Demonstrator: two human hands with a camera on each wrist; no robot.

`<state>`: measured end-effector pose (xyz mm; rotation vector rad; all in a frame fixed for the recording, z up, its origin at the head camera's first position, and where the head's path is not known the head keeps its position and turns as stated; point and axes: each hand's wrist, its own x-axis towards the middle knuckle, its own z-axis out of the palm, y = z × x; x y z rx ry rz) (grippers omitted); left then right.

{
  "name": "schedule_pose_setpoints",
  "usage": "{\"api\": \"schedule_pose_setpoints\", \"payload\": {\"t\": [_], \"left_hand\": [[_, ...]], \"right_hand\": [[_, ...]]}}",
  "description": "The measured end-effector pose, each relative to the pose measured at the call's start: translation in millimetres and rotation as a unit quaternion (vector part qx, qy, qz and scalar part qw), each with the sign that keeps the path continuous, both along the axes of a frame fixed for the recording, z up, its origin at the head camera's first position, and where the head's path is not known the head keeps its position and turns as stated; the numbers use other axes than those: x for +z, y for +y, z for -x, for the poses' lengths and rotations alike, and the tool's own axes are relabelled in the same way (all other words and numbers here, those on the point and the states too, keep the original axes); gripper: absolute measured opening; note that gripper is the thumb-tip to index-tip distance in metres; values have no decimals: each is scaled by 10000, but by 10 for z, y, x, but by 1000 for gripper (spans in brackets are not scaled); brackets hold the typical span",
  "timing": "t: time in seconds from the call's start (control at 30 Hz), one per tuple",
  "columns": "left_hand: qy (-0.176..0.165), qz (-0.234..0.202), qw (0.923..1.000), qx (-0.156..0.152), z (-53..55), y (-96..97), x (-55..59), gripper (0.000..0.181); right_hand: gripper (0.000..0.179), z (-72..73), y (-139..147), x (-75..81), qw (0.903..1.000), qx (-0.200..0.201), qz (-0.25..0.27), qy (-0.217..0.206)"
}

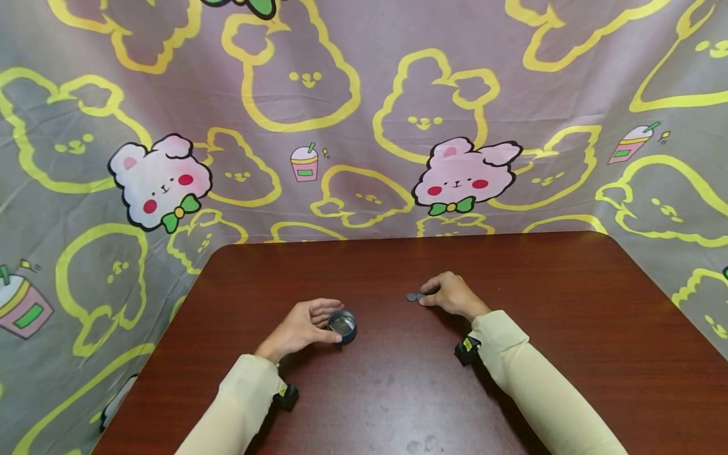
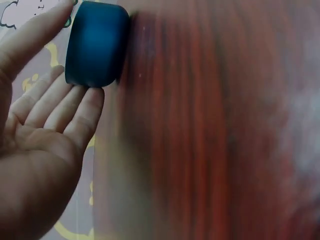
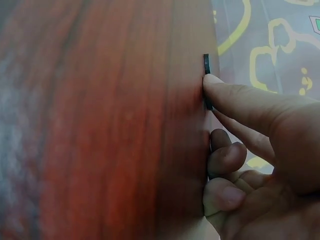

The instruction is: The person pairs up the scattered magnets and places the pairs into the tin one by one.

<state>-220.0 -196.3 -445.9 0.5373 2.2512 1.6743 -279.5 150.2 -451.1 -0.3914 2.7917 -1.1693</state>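
Observation:
My left hand point(image 1: 304, 328) holds a small round dark blue open container point(image 1: 348, 335) by its side, thumb on one side and fingers on the other. In the left wrist view the container point(image 2: 100, 47) shows its smooth blue outer wall between the thumb and the fingertips. Further right, two small dark discs point(image 1: 411, 297) lie side by side on the table. My right hand point(image 1: 452, 295) has thumb and forefinger pinching the nearer disc point(image 1: 420, 296) at its edges. From the right wrist, the discs point(image 3: 206, 62) appear edge-on, one partly behind the thumb; the other fingers are curled against the tabletop.
Both hands work over a dark reddish-brown wooden table point(image 1: 387, 392). A patterned cloth point(image 1: 364, 145) with cartoon animals hangs behind the table and along its sides. Each sleeve cuff carries a small black wrist camera point(image 1: 467, 352).

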Motion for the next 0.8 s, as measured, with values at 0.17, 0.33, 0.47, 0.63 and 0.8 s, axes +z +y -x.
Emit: {"api": "schedule_pose_setpoints", "payload": {"t": [0.17,0.33,0.47,0.63,0.8], "left_hand": [[-132,201,9997,20,-7,-6,-36,68],[-163,285,9994,63,-7,-22,-58,67],[-161,317,9993,84,-2,-29,-64,66],[-153,344,9993,87,3,-28,-59,65],[-139,375,9992,95,-7,-18,-53,65]], "right_hand": [[16,-13,-4,8,9998,24,167,-67],[15,-25,-16,21,9988,9,444,-213],[15,-26,-27,28,9959,66,721,-542],[21,-20,-10,29,9788,150,1539,-1343],[25,-22,17,39,9527,136,2317,-1960]]}}
